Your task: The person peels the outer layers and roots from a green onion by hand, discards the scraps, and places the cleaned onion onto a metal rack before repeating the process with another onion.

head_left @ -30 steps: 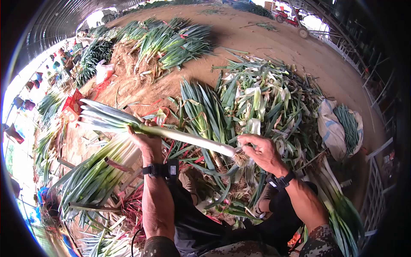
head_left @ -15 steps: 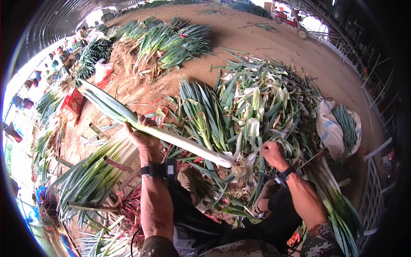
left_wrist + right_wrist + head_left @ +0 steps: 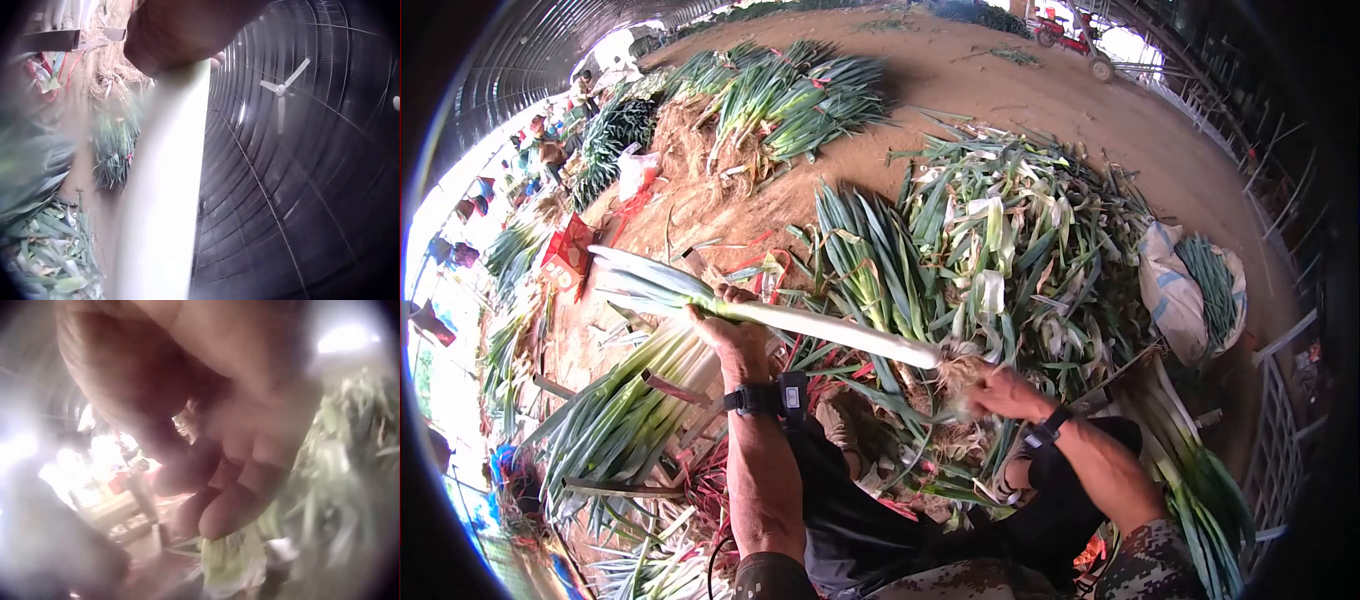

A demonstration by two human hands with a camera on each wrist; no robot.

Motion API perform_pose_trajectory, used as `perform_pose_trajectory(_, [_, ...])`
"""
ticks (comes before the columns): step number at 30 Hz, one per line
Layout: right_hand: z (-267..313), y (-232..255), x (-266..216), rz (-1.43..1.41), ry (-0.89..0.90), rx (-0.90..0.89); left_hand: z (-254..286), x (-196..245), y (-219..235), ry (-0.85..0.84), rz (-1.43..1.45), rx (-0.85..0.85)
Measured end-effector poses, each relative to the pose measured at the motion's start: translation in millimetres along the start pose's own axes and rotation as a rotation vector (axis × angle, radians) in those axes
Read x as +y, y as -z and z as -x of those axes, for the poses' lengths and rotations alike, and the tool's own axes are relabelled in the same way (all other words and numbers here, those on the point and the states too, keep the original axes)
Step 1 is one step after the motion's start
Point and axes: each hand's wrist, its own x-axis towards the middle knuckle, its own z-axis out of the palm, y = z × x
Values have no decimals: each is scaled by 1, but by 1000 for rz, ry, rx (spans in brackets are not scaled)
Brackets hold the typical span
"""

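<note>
My left hand [image 3: 735, 335] grips a long green onion [image 3: 830, 326] around its stem, where the white shaft turns into the green leaves. The leaves point left and the root end points right, with the shaft sloping slightly down. In the left wrist view the white shaft [image 3: 165, 187] runs down from under the hand. My right hand [image 3: 1005, 392] is right at the tangled roots [image 3: 956, 372], blurred. In the right wrist view its fingers [image 3: 228, 509] are curled, with a pale yellow-green leaf piece [image 3: 234, 565] below them; I cannot tell whether they pinch anything.
A sheaf of cleaned green onions [image 3: 635, 400] lies on a rack at left. Ahead are untrimmed onions [image 3: 870, 260] and a heap of stripped leaves [image 3: 1020, 230]. A white sack [image 3: 1175, 290] stands at right, a red box [image 3: 568, 255] at left. More onions [image 3: 1190, 480] lie beside the right leg.
My right hand moved away from the roots to the right, then came back to them, lower than before. The left hand keeps its grip while the onion's root end dipped and rose again.
</note>
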Motion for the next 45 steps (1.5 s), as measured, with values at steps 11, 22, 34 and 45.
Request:
perform_pose_trajectory(11, [-6, 114, 72, 851, 17, 518, 18, -26, -15, -97, 20, -122])
perform_pose_trajectory(22, [35, 144, 85, 761, 94, 594, 16, 0, -18, -72, 22, -327])
perform_pose_trajectory(34, [-10, -6, -70, 153, 526, 391, 19, -26, -24, -73, -58, -176])
perform_pose_trajectory(45, [-12, -10, -73, 280, 702, 384, 26, -23, -26, -52, -90, -20])
